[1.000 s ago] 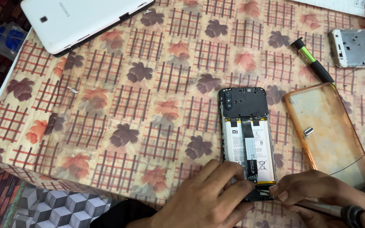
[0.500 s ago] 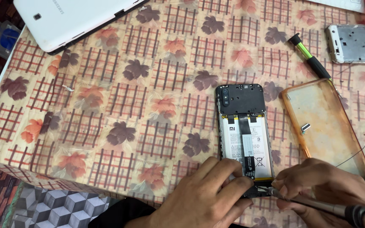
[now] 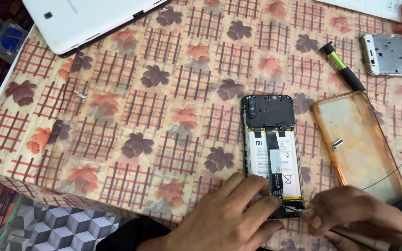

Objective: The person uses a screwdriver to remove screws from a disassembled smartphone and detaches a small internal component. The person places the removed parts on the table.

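- Head view: an orange phone case (image 3: 359, 144) is seen right of the opened phone (image 3: 273, 158); a white tablet (image 3: 89, 21) lies far left on the tabletop (image 3: 164, 116).
- The phone's near end is pressed by the left hand (image 3: 229, 216), fingers (image 3: 247, 183) spread; a metal tool (image 3: 350, 232) is pinched by the right hand (image 3: 354, 216).

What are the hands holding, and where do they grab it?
The right hand grips a thin metal tool along its shaft, tip at the opened phone's bottom edge. The left hand presses on the phone's lower end, steadying it.

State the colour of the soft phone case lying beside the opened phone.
Translucent orange soft phone case; head view.
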